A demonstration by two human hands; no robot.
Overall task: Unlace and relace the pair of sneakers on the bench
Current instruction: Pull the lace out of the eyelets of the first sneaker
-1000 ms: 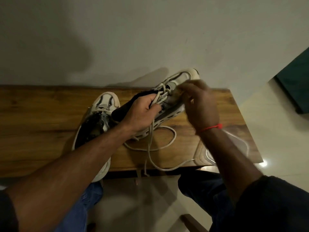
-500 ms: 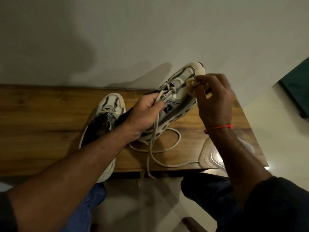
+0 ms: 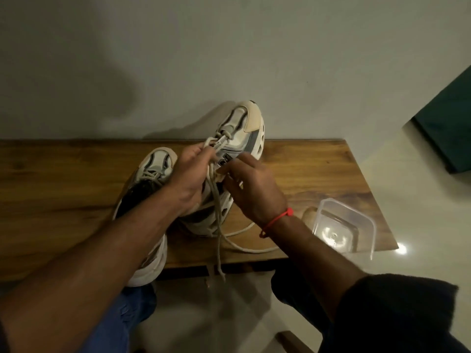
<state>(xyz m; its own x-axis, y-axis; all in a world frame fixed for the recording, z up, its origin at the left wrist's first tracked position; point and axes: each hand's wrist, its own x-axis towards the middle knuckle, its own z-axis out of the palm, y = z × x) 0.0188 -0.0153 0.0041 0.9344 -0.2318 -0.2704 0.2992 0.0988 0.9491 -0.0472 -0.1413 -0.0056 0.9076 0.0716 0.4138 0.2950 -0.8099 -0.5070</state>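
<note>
2 sneakers (image 3: 150,174) on bench (image 3: 63,189), tub (image 3: 344,225) at right end.

Both hands (image 3: 190,179) on sneaker (image 3: 239,133) laces (image 3: 216,200)

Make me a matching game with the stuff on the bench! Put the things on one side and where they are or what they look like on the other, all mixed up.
Things:
1. tilted sneaker
2. other sneaker
3. plastic container
4. wrist thread

Descriptions:
A. red
B. see-through, at the bench's right end
C. held up, toe toward the wall
D. lying flat under the left forearm

Pairs: 1-C, 2-D, 3-B, 4-A
</note>
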